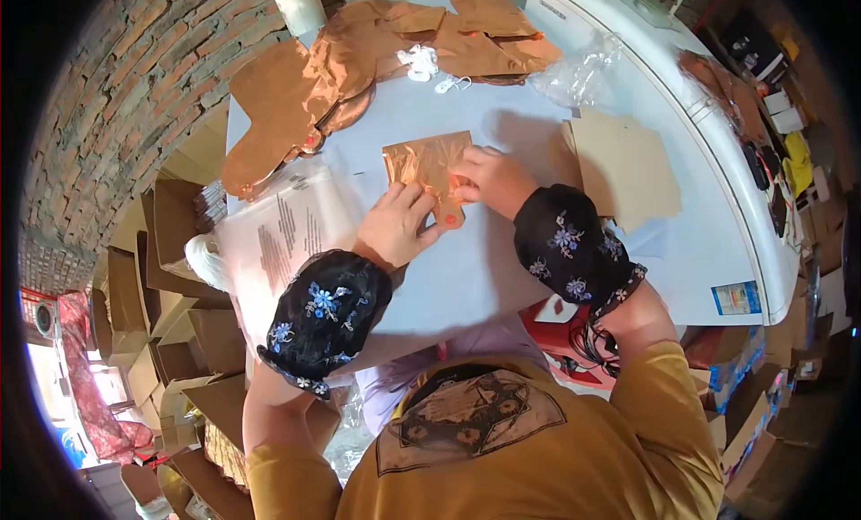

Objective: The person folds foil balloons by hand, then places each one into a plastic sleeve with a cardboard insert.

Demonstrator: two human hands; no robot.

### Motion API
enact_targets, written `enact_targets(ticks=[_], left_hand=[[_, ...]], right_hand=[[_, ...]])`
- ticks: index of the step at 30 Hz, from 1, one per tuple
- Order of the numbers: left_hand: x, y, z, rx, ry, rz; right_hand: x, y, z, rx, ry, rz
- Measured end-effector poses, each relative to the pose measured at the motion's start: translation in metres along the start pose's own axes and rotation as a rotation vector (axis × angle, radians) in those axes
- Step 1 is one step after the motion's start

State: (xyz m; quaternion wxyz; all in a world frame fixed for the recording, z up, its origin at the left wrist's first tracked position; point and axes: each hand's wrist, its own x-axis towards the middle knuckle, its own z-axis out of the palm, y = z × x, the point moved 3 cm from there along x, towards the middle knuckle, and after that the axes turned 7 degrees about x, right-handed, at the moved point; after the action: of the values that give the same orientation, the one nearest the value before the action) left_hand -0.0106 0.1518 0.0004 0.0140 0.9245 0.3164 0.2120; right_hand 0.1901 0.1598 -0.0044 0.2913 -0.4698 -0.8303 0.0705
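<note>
A small copper-coloured bag (pixel 421 159) lies on the pale table (pixel 466 278) straight in front of the person, with a narrow tab marked by a red spot (pixel 450 220) pointing back toward them. The right hand (pixel 491 177) has its thumb and fingertips pinched together on the bag's right edge. The left hand (pixel 395 224) lies at its lower left, fingers bent over the edge near the tab; from here I can't tell whether they grip it or only press.

Both forearms wear black flowered sleeve covers (pixel 574 242). Left of the hands sit printed clear plastic bags (pixel 291 217), with a bundle of white string (pixel 208 260) just beside them. To the right is a pile of tan paper sheets (pixel 632 170). Along the far side spreads a heap of larger copper-coloured bags (pixel 278 94), with white cord (pixel 419 61) near its middle and crumpled clear plastic (pixel 587 67) at its right end. Beyond the table, a brick wall (pixel 126 99) rises on the left above open cardboard boxes (pixel 202 341).
</note>
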Motion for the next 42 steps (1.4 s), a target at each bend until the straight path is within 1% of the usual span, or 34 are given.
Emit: enact_targets(ticks=[3, 5, 8, 12, 16, 19, 22, 23, 25, 26, 27, 28, 30, 33, 36, 39, 42], left_hand=[[0.0, -0.008, 0.01, -0.047, 0.095, -0.011], [0.003, -0.008, 0.011, -0.086, 0.134, -0.021], [0.004, -0.007, 0.011, -0.158, 0.145, -0.097], [0.003, -0.017, 0.023, -0.223, 0.117, -0.239], [0.004, -0.022, 0.032, -0.225, 0.149, -0.292], [0.004, -0.022, 0.035, -0.246, 0.121, -0.361], [0.006, -0.02, 0.032, -0.261, 0.133, -0.343], [0.004, -0.02, 0.034, -0.242, 0.156, -0.34], [0.0, -0.019, 0.041, -0.382, 0.065, -0.411], [0.008, -0.023, 0.039, -0.435, 0.049, -0.427], [0.005, -0.016, 0.033, -0.224, 0.187, -0.299], [0.005, -0.013, 0.032, -0.163, 0.242, -0.246], [0.003, -0.011, 0.03, -0.079, 0.246, -0.213], [0.002, -0.002, 0.025, 0.032, 0.181, -0.174], [0.0, -0.003, 0.033, 0.124, 0.159, -0.145], [0.0, -0.001, 0.032, 0.203, 0.182, -0.09], [0.001, 0.004, 0.026, 0.171, 0.137, -0.124]], right_hand=[[-0.001, 0.012, 0.008, -0.012, 0.014, -0.083], [0.003, 0.014, 0.007, 0.014, 0.031, -0.075], [0.002, 0.008, 0.003, 0.046, 0.045, -0.084], [0.0, 0.005, 0.002, 0.057, 0.02, -0.048], [-0.001, 0.004, 0.004, 0.018, 0.068, -0.011], [-0.001, 0.006, 0.005, 0.031, 0.097, -0.036], [-0.001, 0.007, 0.005, 0.037, 0.134, -0.069], [-0.004, 0.006, 0.006, 0.034, 0.094, -0.045], [-0.002, 0.005, 0.004, 0.019, 0.028, -0.013], [0.005, 0.009, 0.001, 0.018, 0.041, -0.011], [0.0, 0.011, 0.005, 0.024, 0.047, -0.002], [-0.001, 0.008, 0.006, 0.039, 0.044, 0.015], [-0.001, 0.006, 0.005, 0.05, 0.024, 0.019], [-0.002, 0.005, 0.003, 0.053, 0.024, 0.022], [-0.002, 0.004, 0.003, 0.052, 0.016, 0.031], [-0.002, 0.006, 0.003, 0.054, 0.022, 0.026], [0.0, 0.008, 0.003, 0.059, 0.039, 0.008]])
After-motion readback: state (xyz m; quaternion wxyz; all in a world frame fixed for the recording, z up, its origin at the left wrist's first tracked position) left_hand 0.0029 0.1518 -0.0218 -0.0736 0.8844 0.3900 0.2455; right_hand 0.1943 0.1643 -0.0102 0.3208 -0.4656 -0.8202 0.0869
